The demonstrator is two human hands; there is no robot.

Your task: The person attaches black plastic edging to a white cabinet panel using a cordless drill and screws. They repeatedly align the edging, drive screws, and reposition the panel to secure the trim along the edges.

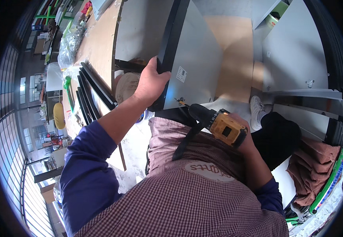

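Note:
My left hand [151,83] grips the black front edge of a grey cabinet panel [197,51], thumb on the near side and the other fingers mostly hidden. A white printed label [181,74] is stuck to this panel. In my right hand [242,130] is a yellow and black cordless drill [223,126], tilted so its bit points up and left. The bit's tip is close to a small metal fitting [182,99] low on the panel; whether they touch, I cannot tell.
Left of me, a wooden table [96,43] carries black strips [96,85], a bag of hardware [69,47] and a green tool [68,93]. Another grey panel [293,51] stands at the right. A brown cloth [313,166] hangs lower right. My shoe [256,112] is beside the cabinet.

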